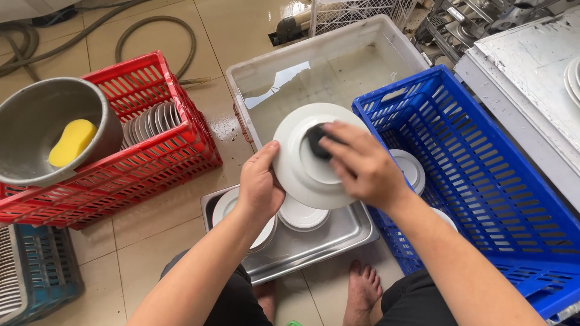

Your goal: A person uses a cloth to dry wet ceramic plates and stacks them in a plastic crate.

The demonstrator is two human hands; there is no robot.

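My left hand (260,184) grips the left rim of a white plate (296,166), holding it tilted above a steel tray (338,232). My right hand (360,163) presses a dark scrubbing pad (315,139) against the plate's centre. In the tray below lie two more white plates, one under my left wrist (226,205) and one beneath the held plate (302,216).
A clear tub of water (329,69) sits behind the plate. A blue crate (483,175) on the right holds white plates (408,166). On the left a red crate (163,154) holds stacked plates and a metal bowl (36,127) with a yellow sponge (72,142). Hoses lie on the tiled floor.
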